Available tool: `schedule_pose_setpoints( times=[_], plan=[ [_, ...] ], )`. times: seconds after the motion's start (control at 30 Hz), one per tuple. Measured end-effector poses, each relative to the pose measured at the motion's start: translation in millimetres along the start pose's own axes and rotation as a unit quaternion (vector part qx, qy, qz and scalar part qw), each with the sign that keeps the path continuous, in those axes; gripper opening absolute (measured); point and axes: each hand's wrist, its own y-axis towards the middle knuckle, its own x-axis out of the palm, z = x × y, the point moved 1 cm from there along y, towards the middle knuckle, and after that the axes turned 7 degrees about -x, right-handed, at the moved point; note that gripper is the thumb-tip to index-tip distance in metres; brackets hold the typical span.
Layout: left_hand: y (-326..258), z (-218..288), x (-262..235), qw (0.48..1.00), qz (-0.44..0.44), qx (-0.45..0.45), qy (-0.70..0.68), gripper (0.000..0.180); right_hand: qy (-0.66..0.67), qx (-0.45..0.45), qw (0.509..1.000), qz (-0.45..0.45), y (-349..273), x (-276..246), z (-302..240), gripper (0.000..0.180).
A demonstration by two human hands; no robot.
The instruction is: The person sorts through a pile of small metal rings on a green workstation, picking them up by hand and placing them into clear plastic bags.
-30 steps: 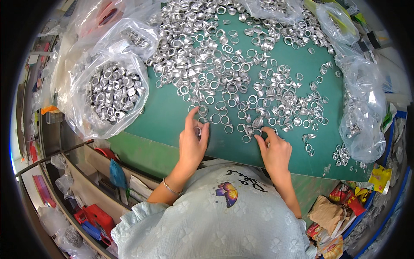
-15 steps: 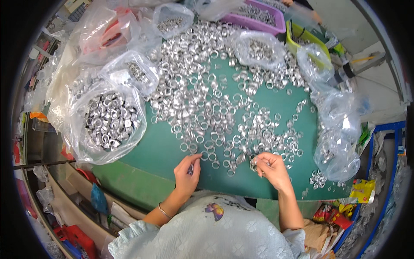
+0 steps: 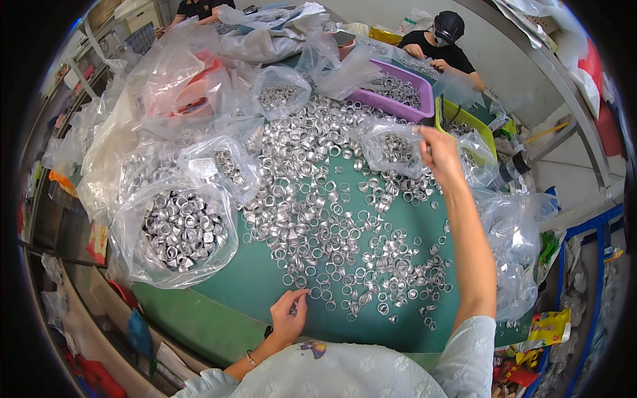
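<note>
Silver metal rings (image 3: 302, 222) lie in a wide heap on the green table. My left hand (image 3: 286, 322) is at the near edge of the heap, fingers curled around a few rings (image 3: 293, 308), its fingertips next to loose ones. My right hand (image 3: 440, 156) is stretched far forward over the right edge of a small clear plastic bag (image 3: 398, 147) with rings in it. Its fingers are bent together; whatever they hold is too small or hidden to make out. A sparser group of rings (image 3: 405, 272) lies below my right forearm.
At the left stands a large open plastic bag (image 3: 182, 232) of chunkier rings. Behind are a purple bin (image 3: 424, 109) and a lime-green bin (image 3: 488, 136), both with metal pieces. More bags (image 3: 511, 245) crowd the right edge. Two people sit across; one co-worker (image 3: 441, 50) handles small parts.
My right hand has moved from the near rings forward to the small bag. The left hand stays by the heap's near edge. My view has tilted up, bringing co-workers into sight.
</note>
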Motion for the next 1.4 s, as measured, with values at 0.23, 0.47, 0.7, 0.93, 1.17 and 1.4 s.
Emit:
schedule_pose_setpoints(
  times=[0.23,0.47,0.7,0.93,1.17,1.4],
  plan=[
    [-10,-6,-9,0.998,0.005,-0.064,-0.019,0.021,-0.11,0.04,0.978,-0.173,-140,47,24,0.02],
    [5,10,-13,0.989,-0.04,-0.086,0.115,0.036,-0.366,-0.234,0.844,-0.314,-239,114,87,0.033],
    [-10,12,-3,0.973,-0.194,-0.033,0.121,0.04,-0.54,-0.213,0.762,-0.288,-250,85,90,0.046],
    [-9,16,-15,0.994,-0.086,-0.057,0.032,0.024,-0.418,-0.21,0.872,-0.147,-238,85,89,0.009],
    [3,6,-28,0.992,-0.052,-0.055,0.1,0.015,-0.501,-0.206,0.811,-0.22,-235,132,100,0.015],
    [26,3,-24,0.983,-0.024,-0.043,0.176,0.015,-0.464,-0.144,0.858,-0.164,-232,105,91,0.011]
  ],
)
